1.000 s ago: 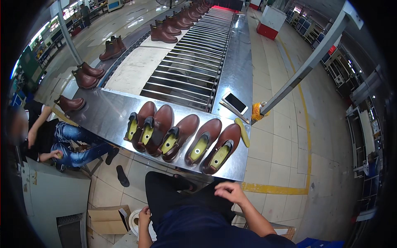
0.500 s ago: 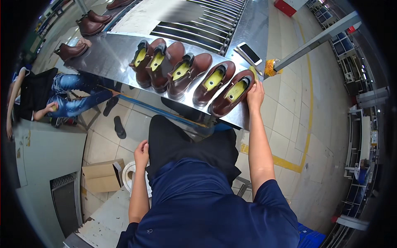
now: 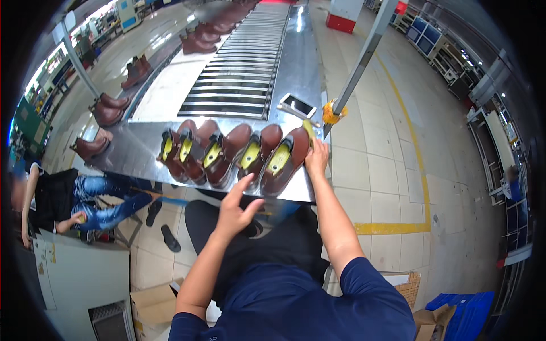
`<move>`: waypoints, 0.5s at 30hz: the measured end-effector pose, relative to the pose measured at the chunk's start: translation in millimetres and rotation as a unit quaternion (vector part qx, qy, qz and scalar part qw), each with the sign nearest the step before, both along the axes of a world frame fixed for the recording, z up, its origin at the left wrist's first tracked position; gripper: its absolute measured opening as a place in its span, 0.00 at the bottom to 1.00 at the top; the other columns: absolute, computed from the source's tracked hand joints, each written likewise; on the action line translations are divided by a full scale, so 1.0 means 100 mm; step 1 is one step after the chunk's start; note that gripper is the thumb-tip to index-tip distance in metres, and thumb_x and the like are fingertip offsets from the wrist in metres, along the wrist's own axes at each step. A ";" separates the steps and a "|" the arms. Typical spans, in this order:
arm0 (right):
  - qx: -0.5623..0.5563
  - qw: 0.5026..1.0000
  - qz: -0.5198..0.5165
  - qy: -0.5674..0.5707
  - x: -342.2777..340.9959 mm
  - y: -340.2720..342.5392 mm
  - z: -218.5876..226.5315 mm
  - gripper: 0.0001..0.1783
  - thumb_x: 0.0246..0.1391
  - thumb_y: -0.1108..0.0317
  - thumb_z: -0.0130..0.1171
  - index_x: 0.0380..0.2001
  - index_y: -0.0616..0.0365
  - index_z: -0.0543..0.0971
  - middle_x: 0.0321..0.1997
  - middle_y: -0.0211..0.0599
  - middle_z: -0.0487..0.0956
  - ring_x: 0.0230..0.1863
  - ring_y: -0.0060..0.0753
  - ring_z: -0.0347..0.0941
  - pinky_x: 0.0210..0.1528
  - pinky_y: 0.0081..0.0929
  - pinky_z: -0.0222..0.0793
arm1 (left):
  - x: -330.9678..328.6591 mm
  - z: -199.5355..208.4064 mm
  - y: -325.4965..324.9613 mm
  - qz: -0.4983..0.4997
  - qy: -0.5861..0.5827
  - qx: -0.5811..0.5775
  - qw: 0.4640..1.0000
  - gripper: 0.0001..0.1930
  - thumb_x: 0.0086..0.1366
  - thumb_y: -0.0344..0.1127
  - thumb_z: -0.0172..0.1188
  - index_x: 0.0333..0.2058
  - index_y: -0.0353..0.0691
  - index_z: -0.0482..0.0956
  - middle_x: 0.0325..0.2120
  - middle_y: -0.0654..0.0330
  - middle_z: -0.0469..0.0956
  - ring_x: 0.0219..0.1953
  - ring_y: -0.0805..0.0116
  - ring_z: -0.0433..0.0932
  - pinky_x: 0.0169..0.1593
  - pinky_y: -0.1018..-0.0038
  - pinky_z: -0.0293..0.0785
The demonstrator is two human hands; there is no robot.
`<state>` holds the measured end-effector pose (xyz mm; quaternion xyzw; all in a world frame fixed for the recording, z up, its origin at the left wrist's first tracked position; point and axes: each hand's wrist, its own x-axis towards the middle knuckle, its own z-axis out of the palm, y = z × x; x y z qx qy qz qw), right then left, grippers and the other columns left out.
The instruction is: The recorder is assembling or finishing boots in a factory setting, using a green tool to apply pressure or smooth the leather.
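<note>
Your left hand (image 3: 232,211) is empty, thumb and fingers spread, near the heels of five brown boots (image 3: 236,136) in a row on the steel table (image 3: 133,149). Your right hand (image 3: 317,159) is at the loose yellow insole (image 3: 308,128), beside the rightmost boot (image 3: 296,149); its fingertips are partly hidden, so whether they grip cannot be determined.
</note>
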<state>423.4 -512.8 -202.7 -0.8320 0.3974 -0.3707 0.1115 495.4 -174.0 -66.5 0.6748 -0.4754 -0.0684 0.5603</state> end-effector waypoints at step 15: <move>0.073 0.991 -0.087 -0.072 0.09 0.27 0.22 0.28 0.48 0.79 0.58 0.56 0.55 0.78 0.49 0.43 0.74 0.53 0.51 0.72 0.56 0.43 0.69 | 0.03 -0.58 -0.80 0.031 0.127 -0.014 0.991 0.39 0.55 0.36 0.74 0.65 0.34 0.68 0.52 0.41 0.80 0.54 0.48 0.82 0.56 0.64 0.77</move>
